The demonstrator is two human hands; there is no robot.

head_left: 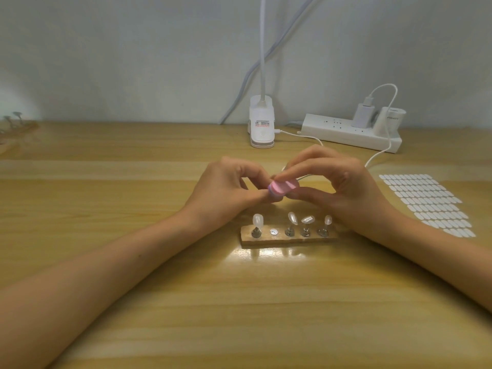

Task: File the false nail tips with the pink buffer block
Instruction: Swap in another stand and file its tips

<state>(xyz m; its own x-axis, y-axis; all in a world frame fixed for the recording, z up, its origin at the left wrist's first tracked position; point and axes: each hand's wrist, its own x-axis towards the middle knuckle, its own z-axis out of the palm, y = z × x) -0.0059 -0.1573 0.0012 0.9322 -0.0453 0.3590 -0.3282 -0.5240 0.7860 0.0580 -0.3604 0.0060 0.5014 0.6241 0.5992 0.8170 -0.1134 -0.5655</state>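
Head view suggests filing is underway: right hand pinches the pink buffer block between thumb and fingertips, left hand apparently pinches a hidden false nail tip against it, short light strokes next.

One view is given, taken from head height and faced forward and down across the worktop. The left hand and right hand are seen near, mid-frame, with the wall beyond them.

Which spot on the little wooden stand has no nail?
The second spot from the left: it shows bare metal, while the other four carry pearly nail tips.
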